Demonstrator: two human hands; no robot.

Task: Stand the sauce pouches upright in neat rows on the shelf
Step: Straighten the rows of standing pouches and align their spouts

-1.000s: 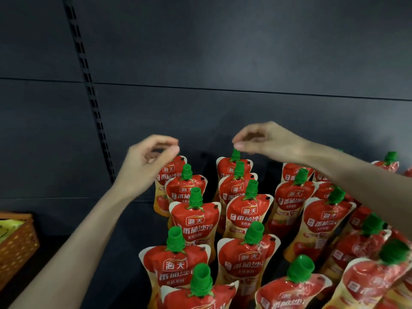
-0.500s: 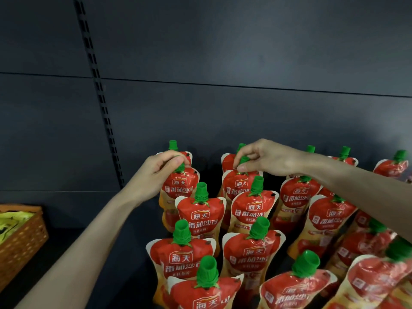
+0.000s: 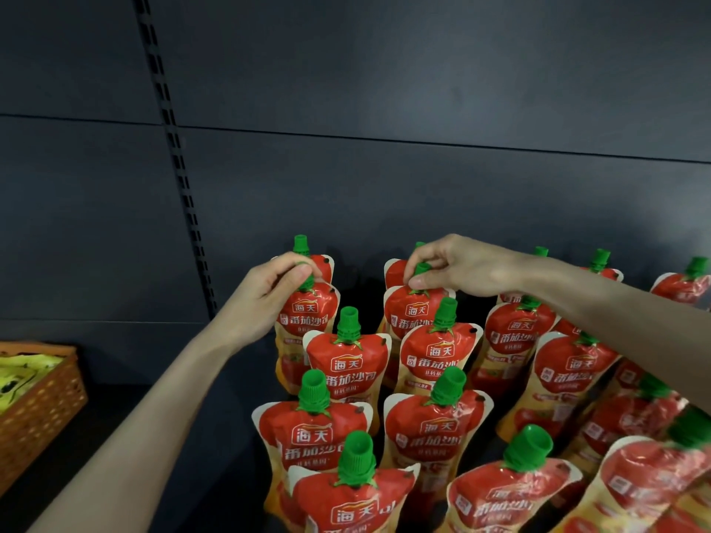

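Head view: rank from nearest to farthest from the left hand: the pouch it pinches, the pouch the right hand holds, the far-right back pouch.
1. Pinched pouch: cap held by the left hand.
2. Right-hand pouch: next column rightward.
3. Far-right back pouch: frame's right edge.

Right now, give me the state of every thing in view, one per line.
Left hand, pinching the top of the left pouch.
Right hand, pinching the top of the right pouch.
Left pouch, upright, capped.
Right pouch, upright, capped.
Other pouches, standing in rows, capped.
Orange basket, holding yellow packets.
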